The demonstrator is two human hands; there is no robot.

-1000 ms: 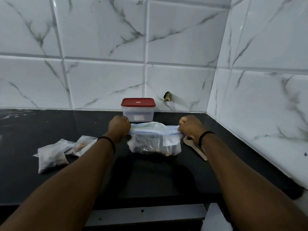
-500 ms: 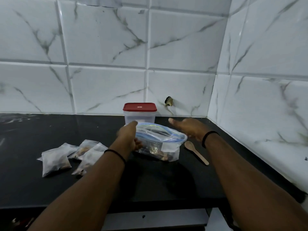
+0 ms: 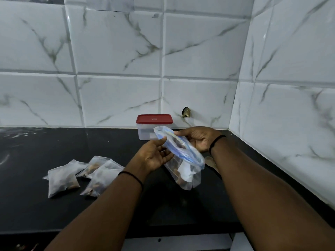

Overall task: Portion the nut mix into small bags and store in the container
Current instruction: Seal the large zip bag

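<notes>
Zip bag (image 3: 183, 160) tilted, blue-zip mouth up toward the wall, long axis diagonal, bottom low-right. Left hand (image 3: 154, 156) and right hand (image 3: 197, 138) pinch opposite rim sides.

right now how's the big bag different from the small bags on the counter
The big bag is held up in both hands with its blue zip mouth open; the small bags lie flat on the counter, untouched. The big bag is much larger. Both are clear plastic with brown contents.
</notes>
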